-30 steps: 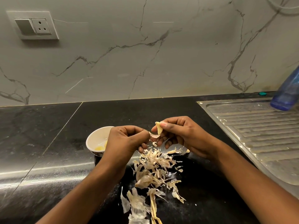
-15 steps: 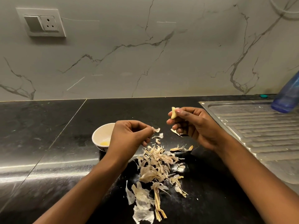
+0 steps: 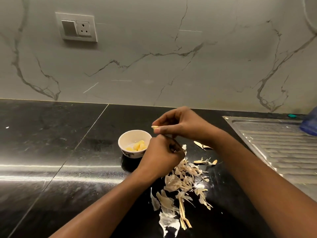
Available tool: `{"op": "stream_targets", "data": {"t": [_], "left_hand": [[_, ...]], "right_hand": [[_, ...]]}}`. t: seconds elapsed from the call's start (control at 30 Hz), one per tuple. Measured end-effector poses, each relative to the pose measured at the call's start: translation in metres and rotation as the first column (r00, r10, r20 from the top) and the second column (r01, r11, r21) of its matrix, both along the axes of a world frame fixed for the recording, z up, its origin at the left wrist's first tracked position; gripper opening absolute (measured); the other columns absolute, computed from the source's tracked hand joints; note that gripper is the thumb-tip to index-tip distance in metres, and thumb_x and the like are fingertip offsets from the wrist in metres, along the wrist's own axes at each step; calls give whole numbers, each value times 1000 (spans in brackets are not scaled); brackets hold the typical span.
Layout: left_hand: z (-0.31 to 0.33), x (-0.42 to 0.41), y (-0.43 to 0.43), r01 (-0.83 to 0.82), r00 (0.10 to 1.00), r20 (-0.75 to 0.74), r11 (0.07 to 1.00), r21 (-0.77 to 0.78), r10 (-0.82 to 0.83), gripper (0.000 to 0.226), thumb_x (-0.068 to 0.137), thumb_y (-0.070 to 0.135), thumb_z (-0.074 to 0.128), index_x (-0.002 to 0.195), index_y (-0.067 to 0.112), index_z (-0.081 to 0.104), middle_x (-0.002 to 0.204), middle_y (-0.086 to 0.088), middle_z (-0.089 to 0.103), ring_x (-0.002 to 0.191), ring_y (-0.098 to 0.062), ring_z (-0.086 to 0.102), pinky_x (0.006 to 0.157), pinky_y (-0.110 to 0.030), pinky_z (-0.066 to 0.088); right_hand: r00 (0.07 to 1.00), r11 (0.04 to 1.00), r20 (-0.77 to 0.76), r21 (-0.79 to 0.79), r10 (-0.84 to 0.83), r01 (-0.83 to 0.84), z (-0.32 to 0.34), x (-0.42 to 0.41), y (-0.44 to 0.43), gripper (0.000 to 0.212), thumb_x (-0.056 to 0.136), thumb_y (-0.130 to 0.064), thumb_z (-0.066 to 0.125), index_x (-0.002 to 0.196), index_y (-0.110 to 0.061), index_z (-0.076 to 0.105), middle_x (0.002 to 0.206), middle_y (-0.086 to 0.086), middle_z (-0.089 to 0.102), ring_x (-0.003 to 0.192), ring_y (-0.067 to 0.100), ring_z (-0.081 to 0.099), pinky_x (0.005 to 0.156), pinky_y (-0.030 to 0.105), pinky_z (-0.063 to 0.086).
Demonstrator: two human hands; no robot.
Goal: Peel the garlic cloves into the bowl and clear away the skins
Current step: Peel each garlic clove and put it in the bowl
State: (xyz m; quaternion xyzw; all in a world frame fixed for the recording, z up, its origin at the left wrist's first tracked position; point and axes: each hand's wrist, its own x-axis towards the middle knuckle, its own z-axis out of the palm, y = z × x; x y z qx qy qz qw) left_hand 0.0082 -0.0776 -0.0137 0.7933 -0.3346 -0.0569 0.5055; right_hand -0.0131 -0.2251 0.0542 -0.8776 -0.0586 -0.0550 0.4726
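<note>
A small white bowl (image 3: 127, 135) sits on the black counter (image 3: 51, 143) with a few peeled yellow cloves (image 3: 139, 146) inside. Just right of and above its rim, my right hand (image 3: 185, 126) pinches a pale garlic clove (image 3: 154, 127) between thumb and fingertips. My left hand (image 3: 161, 152) is curled directly below it, its fingertips meeting the clove's underside and pinching at its skin. A heap of dry garlic skins (image 3: 183, 177) lies on the counter beneath my wrists, trailing toward me.
A steel sink drainboard (image 3: 283, 145) fills the right side, with a blue bottle (image 3: 309, 124) at its far edge. The marble wall behind carries a switch and socket plate (image 3: 78, 27). Loose skin scraps (image 3: 202, 146) lie near my right wrist.
The hands were apart half a second ago. Both have moved left toward the bowl and come together again, left fingertips back at the clove. The camera view has shifted, showing the bowl's contents.
</note>
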Motion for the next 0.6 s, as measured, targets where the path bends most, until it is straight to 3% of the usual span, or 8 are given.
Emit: {"op": "stream_targets", "data": {"t": [0.2, 0.3, 0.37, 0.6], "left_hand": [[1, 0, 2, 26, 999, -23, 999, 37, -25, 12, 88, 17, 70, 79, 11, 75, 72, -5, 73, 64, -21, 70, 64, -54, 60], [0, 1, 3, 40, 999, -10, 998, 43, -39, 17, 88, 16, 66, 76, 7, 73, 68, -8, 71, 59, -26, 68, 57, -55, 57], [-1, 2, 3, 41, 999, 4, 999, 35, -41, 19, 86, 18, 64, 73, 6, 72, 65, -9, 71, 59, -28, 67, 57, -55, 56], [-1, 5, 2, 30, 994, 101, 999, 44, -34, 36, 98, 40, 69, 71, 16, 76, 60, -1, 69, 55, -17, 66, 53, -36, 54]], "right_hand": [[1000, 994, -14, -110, 12, -14, -2, 37, 23, 30, 89, -27, 86, 116, -16, 81, 108, -3, 81, 101, 10, 77, 94, 31, 63], [1000, 994, -13, -107, 17, -19, -4, 41, 26, 30, 91, -30, 84, 117, -17, 81, 110, -6, 81, 103, 5, 75, 84, 20, 61], [1000, 994, 15, -108, 6, -4, -4, 38, 25, 28, 92, -31, 83, 117, -17, 81, 108, -7, 81, 102, 7, 75, 82, 20, 60], [984, 989, 102, -16, -145, 148, 3, -13, -33, 16, 96, -24, 79, 110, -16, 81, 96, 0, 81, 89, 17, 77, 70, 26, 58]]}}
